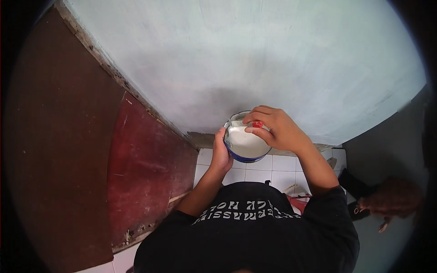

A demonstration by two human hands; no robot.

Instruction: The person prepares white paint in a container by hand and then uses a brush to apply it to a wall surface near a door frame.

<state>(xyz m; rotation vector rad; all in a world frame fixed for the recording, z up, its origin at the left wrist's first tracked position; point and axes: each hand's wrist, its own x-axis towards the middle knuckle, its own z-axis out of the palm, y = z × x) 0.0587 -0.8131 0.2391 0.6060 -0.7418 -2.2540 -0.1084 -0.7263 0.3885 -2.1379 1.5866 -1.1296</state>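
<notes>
A dark blue can [248, 159] of white paint [246, 142] is held up in front of me, close to the pale wall. My left hand [221, 151] supports it, wrapped around its left side with the thumb up near the rim. Over the can's opening, my right hand [275, 128] grips a paintbrush by its red handle [257, 124]. The brush's pale, paint-coated end [237, 123] lies at the far inner side of the can. Whether the bristle tips touch the paint I cannot tell.
Ahead stands the whitish wall [255, 59], with a red-brown door [150, 168] and its worn frame on the left. White floor tiles [259, 175] show below. Another person [393, 200] is low at the right. A red object [299, 203] lies partly behind my body.
</notes>
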